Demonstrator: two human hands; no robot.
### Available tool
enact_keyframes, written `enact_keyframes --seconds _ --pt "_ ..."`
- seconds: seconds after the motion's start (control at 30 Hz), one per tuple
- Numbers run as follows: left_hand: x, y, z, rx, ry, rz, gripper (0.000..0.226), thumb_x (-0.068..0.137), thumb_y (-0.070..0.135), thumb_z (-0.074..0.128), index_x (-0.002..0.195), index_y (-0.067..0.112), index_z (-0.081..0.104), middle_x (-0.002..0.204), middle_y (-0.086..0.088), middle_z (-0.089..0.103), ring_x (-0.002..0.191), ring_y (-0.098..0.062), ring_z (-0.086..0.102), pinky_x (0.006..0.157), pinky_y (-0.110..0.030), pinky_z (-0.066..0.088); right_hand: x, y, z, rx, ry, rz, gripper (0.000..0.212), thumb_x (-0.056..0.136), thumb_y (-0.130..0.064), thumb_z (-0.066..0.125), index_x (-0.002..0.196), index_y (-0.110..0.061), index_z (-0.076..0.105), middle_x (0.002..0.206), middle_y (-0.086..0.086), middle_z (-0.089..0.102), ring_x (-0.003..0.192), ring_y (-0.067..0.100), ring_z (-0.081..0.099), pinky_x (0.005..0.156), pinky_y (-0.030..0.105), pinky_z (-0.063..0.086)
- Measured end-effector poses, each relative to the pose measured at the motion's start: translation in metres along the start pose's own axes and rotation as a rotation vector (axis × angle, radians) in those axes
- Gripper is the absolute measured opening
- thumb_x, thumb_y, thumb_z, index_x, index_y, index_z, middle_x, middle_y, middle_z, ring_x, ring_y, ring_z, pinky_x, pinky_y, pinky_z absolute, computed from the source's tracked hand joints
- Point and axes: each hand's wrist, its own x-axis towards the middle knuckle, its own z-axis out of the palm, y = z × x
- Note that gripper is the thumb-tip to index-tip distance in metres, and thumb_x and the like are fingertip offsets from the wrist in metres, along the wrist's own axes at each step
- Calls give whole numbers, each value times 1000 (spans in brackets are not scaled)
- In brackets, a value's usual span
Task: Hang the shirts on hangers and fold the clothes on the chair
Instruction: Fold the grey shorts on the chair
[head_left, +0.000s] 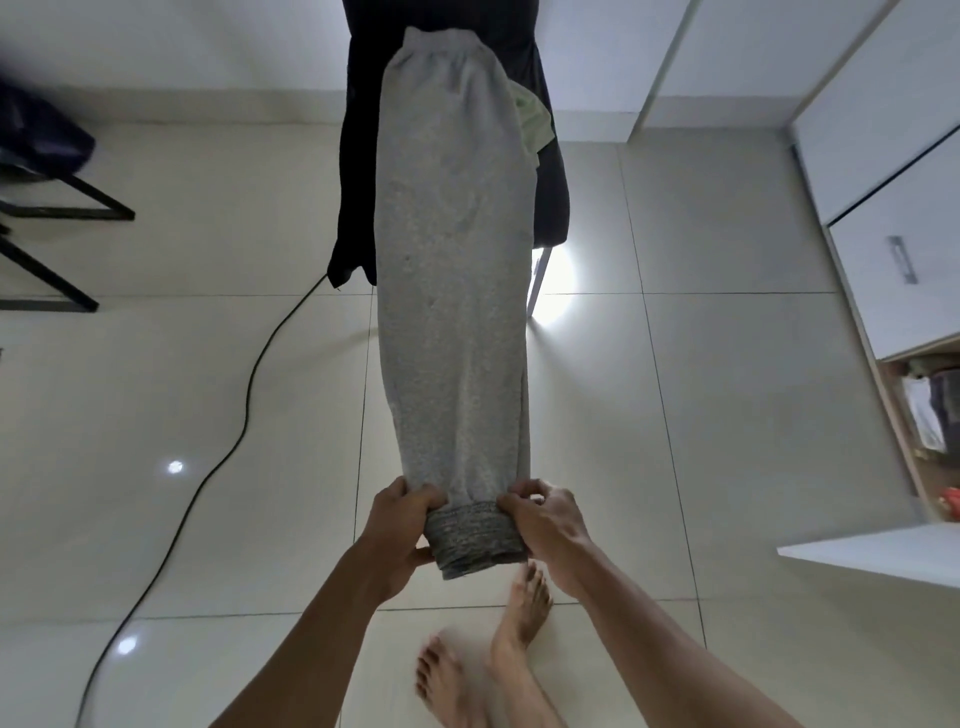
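Gleaming tile floor (727, 415) — white cabinets (883, 130)

A single wide-angle view from the person's head looks steeply down and forward. The two hands (467, 525) sit close at lower centre, bare feet below them. The pale glossy tiled floor (208, 395) fills most of the frame, its straight lines bowing toward the edges.

Home room, tiled floor (156, 364), white wardrobe (883, 156), clothes-draped chair (540, 280)
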Motion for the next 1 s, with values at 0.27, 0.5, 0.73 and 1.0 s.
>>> enact_keyframes --seconds 0.27,0.5,0.73,1.0 --pt "3 2 -3 -56 -75 -19 38 90 -8 53 123 11 57 119 -18 66 106 -36 65 81 -58 58 3 -14 4 130 -47 259 30 81 -20 82 94 2 69 91 21 75 85 34 75 77 52 62" --pt "8 -3 -10 -123 28 -53 28 93 -3 54 119 6 60 114 -18 67 98 -32 64 73 -48 58 -8 -17 -2 430 -77 192 14 86 0 58 96 8 63 77 17 63 67 29 64 59 38 54" --pt "1 -2 3 4 63 -84 25 89 7 63 113 5 58 105 -19 69 89 -31 67 67 -42 58 -10 -2 1 462 -68 144 17 95 0 58 109 8 54 91 23 63 76 30 66 64 41 61" --pt "-6 5 5 135 86 51 77 85 -5 67 144 13 22 123 -21 58 96 -35 68 71 -43 59 -11 -4 -1 292 15 26 48 89 -8 68 121 -23 35 108 20 65 79 26 68 61 32 57"
